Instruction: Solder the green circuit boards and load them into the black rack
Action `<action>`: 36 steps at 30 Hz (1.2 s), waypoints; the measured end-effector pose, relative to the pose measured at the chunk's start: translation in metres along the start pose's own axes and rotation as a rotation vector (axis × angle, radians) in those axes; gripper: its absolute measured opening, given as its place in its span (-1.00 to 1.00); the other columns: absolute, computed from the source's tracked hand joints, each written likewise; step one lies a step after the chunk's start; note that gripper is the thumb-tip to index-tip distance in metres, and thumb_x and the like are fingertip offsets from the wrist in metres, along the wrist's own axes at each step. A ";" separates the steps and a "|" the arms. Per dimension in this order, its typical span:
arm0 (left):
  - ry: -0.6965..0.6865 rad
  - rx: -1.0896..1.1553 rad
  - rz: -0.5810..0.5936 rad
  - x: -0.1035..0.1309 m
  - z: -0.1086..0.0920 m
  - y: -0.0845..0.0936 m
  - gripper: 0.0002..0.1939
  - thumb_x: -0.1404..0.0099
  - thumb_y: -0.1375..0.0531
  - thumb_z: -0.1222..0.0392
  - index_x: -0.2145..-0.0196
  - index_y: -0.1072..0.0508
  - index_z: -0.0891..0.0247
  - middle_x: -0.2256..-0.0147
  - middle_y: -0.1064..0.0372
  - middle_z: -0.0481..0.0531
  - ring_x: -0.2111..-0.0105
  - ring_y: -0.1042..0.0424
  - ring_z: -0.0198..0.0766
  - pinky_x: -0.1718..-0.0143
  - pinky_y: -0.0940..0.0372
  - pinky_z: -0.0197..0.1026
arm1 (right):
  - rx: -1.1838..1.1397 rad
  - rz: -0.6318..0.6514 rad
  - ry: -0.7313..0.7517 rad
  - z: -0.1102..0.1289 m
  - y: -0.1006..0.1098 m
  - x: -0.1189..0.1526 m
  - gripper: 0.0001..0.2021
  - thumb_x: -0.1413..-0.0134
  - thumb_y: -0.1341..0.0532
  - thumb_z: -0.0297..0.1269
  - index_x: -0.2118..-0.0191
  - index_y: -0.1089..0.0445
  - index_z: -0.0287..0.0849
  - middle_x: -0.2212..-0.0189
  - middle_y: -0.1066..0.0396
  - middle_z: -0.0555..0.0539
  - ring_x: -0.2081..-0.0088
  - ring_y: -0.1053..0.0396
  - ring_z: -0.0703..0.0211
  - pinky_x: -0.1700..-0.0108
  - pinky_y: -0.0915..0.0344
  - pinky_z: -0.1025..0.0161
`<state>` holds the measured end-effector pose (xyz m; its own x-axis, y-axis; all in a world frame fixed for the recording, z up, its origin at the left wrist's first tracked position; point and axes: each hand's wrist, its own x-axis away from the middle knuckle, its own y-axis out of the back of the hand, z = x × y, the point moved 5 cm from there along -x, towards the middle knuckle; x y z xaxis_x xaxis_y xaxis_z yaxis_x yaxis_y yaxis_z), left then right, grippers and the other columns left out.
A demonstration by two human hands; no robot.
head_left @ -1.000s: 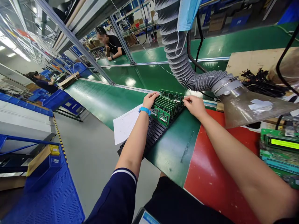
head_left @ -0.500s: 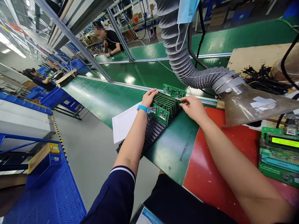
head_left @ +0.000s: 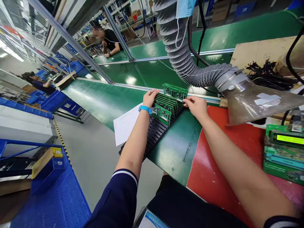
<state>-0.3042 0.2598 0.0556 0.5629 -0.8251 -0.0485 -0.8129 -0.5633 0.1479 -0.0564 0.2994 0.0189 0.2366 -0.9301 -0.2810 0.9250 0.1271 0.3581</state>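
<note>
A black slotted rack (head_left: pixel 156 134) lies at a slant on the green bench, with several green circuit boards (head_left: pixel 166 103) standing upright in a row in it. At the row's far end one circuit board (head_left: pixel 175 91) stands higher than the others. My right hand (head_left: pixel 196 107) pinches this board near its lower right corner, thumb and forefinger together. My left hand (head_left: pixel 149 98), with a blue wristband, is at the left ends of the boards. Its fingers are bent and close together, and what they grip is hidden. A nearer board (head_left: pixel 161 114) faces me, apart from the row.
A written sheet of paper (head_left: pixel 127 125) lies under the rack's left side. Right of the rack are a red mat (head_left: pixel 220 152), a grey duct hood (head_left: pixel 258 101) and a green device with a lit display (head_left: pixel 285 152). Two other people sit farther back.
My right hand has closed its fingertips at the raised board's right edge. The board stands about as before. The whole view has shifted slightly; my left hand stays at the row's left side.
</note>
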 end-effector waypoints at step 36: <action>0.019 -0.307 -0.060 -0.002 -0.009 -0.002 -0.63 -0.05 -0.36 -0.11 0.52 -0.42 0.26 0.44 -0.38 -0.05 0.41 -0.31 -0.35 0.36 -0.20 -0.31 | 0.185 0.269 0.116 0.016 -0.010 0.015 -0.86 -0.06 -0.26 -0.48 0.26 -0.54 -0.17 0.25 -0.54 -0.07 0.25 -0.48 0.14 0.11 -0.34 0.24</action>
<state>-0.3026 0.2629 0.0641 0.6137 -0.7880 -0.0486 -0.6963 -0.5692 0.4372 -0.0666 0.2790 0.0257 0.5062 -0.8254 -0.2500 0.7581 0.2876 0.5853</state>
